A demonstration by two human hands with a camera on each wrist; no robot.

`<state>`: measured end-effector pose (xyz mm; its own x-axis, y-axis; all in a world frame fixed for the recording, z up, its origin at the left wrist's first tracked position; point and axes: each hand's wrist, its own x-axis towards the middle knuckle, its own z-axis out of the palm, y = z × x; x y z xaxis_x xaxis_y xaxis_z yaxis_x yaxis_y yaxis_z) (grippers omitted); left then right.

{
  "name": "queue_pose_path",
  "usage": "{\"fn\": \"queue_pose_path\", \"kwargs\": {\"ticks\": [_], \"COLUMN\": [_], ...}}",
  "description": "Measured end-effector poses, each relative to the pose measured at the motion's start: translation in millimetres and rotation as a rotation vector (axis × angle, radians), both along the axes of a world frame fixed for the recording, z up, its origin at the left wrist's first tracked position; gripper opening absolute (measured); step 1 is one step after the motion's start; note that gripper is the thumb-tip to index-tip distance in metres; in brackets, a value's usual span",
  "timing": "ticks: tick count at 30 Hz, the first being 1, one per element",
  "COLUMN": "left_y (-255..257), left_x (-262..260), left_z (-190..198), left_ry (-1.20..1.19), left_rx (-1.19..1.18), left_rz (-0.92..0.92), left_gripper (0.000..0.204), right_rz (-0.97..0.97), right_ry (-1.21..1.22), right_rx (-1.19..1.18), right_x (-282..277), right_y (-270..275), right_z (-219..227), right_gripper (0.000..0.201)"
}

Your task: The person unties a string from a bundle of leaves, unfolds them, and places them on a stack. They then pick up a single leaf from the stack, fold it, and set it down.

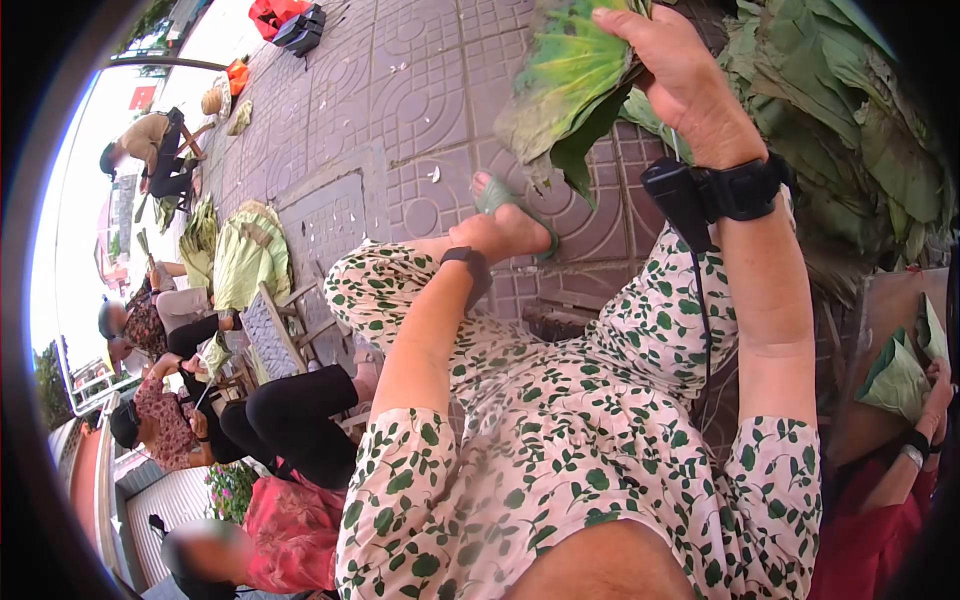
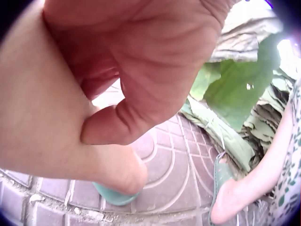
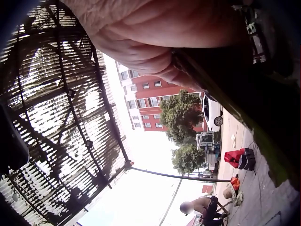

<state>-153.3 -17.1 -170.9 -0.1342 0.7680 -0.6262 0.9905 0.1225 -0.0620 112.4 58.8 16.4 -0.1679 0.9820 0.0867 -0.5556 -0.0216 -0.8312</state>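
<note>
My right hand grips a large lotus leaf, yellow-green with a brown, ragged edge, thumb over it and the other fingers hidden behind. In the right wrist view the leaf shows as a dark sheet under the palm. My left hand rests on my bare lower leg, just above the green sandal. From the left wrist, the thumb of this hand touches the side of the leg, with its fingers loosely bent.
Beside my right arm rises a big pile of dry green leaves. A person's hand at far right holds folded leaves over a board. Seated people and a wooden chair are on the left. Paving tiles lie ahead.
</note>
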Motion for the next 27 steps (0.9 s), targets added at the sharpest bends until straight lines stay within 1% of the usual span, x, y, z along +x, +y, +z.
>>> {"fn": "queue_pose_path", "kwargs": {"ticks": [1, 2, 4, 5, 6, 7, 8, 10, 11, 13, 14, 15, 16, 17, 19, 20, 22, 23, 24, 25, 26, 27], "left_y": [3.1, 6.4, 15.9, 23.8, 33.7, 42.7, 49.9, 61.7, 61.5, 47.8, 32.4, 18.7, 9.1, 5.5, -11.4, -14.4, -20.2, -26.2, -30.6, -36.1, -38.5, -37.6], "left_x": [-2.3, -10.8, -37.3, -48.5, -53.1, -59.9, -70.6, -86.5, -81.6, -66.2, -57.2, -49.4, -56.5, -32.0, -2.0, 5.7, 8.6, 11.2, 10.4, 8.6, 8.3, 6.0], "left_z": [8.0, 5.1, -15.0, -23.7, -17.1, -9.6, -1.4, 16.7, 30.0, 53.1, 47.6, 33.7, 1.0, 10.3, 0.9, -6.5, -31.3, -35.9, -39.6, -42.6, -38.2, -34.1], "left_ry": [-0.037, -0.035, -0.095, -0.057, -0.012, 0.033, 0.037, 0.119, 0.124, 0.108, 0.089, 0.069, 0.026, 0.037, 0.107, 0.104, 0.220, 0.305, 0.308, 0.338, 0.369, 0.373], "left_rx": [-0.038, -0.036, -0.070, -0.056, -0.046, -0.035, -0.039, -0.069, -0.067, -0.244, -0.247, -0.251, -0.242, -0.313, -0.113, -0.108, 0.007, 0.113, 0.114, 0.153, 0.193, 0.195], "left_rz": [0.049, 0.043, 0.006, -0.011, -0.036, -0.058, -0.055, 0.014, 0.013, 0.070, -0.005, -0.078, -0.192, -0.230, -0.196, -0.188, -0.175, -0.206, -0.197, -0.273, -0.349, -0.342], "left_gripper": [0.038, 0.038, 0.031, 0.029, 0.029, 0.029, 0.029, 0.040, 0.040, 0.041, 0.043, 0.047, 0.054, 0.056, 0.059, 0.059, 0.068, 0.070, 0.070, 0.061, 0.052, 0.052], "right_rz": [-0.002, -0.004, -0.015, 0.004, 0.025, 0.026, -0.012, -0.048, -0.025, -0.003, -0.003, 0.000, 0.004, 0.003, 0.012, 0.003, 0.004, -0.188, -0.383, -0.746, -0.742, -0.376], "right_ry": [0.002, 0.003, 0.004, 0.013, 0.022, 0.023, 0.018, 0.021, 0.023, 0.024, 0.019, 0.015, 0.016, 0.015, 0.010, 0.002, -0.005, -0.221, -0.434, -0.939, -0.931, -0.503], "right_rx": [0.001, -0.012, -0.031, 0.014, 0.058, 0.053, 0.060, 0.071, 0.044, 0.018, 0.026, 0.034, 0.036, 0.039, 0.046, 0.032, 0.027, 0.329, 0.632, 0.998, 1.002, 0.472], "right_x": [0.3, -0.1, 2.5, 4.6, 5.9, 5.8, 5.3, 3.7, 3.9, 4.3, 3.6, 2.6, 1.7, 1.3, 0.1, 0.0, -2.4, -4.2, -4.4, -2.7, -0.3, 4.0], "right_y": [0.5, 0.5, -0.5, -1.4, -2.9, -5.7, -8.3, -7.0, -2.6, -0.3, -0.6, -1.0, -1.8, -3.0, -4.3, -3.4, -4.8, -8.4, -10.5, -2.7, 2.9, 9.3], "right_z": [0.0, 2.4, 3.4, 2.5, 1.6, 2.3, 4.5, 4.9, 3.9, 3.5, 3.3, 3.5, 4.4, 5.3, 5.2, 3.3, -3.5, -10.7, -15.7, -19.6, -18.8, -17.2], "right_gripper": [0.013, 0.013, 0.012, 0.012, 0.013, 0.013, 0.013, 0.013, 0.013, 0.013, 0.013, 0.013, 0.013, 0.013, 0.013, 0.013, 0.013, 0.013, 0.013, 0.013, 0.013, 0.016]}}
